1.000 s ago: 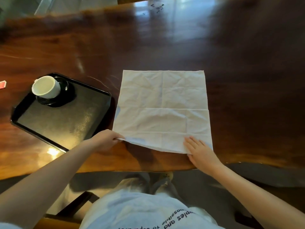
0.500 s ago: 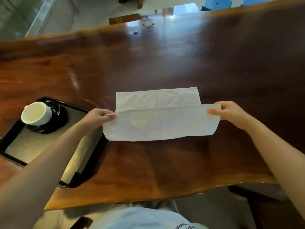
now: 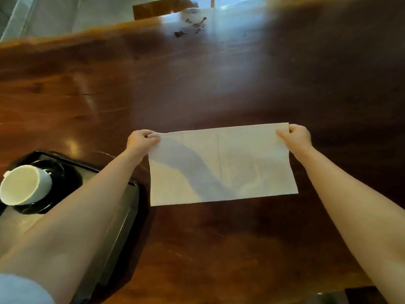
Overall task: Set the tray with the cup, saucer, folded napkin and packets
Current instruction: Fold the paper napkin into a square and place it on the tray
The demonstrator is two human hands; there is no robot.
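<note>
The left hand (image 3: 142, 142) and right hand (image 3: 295, 137) each pinch 1 far corner of the white napkin (image 3: 241, 167), which rests on the wooden table (image 3: 197, 84) just right of the black tray (image 3: 129, 216) (cup (image 3: 24, 185) and saucer (image 3: 54, 172) already aboard). To fold it well, match the 2 far edges exactly, then press the near crease flat before folding again

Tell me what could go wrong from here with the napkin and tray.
1. The left hand and right hand pinch the napkin only at its far corners; the layers may slip and the fold come out crooked.
2. The left forearm lies over the tray beside the cup; a sideways sweep might knock it.
</note>
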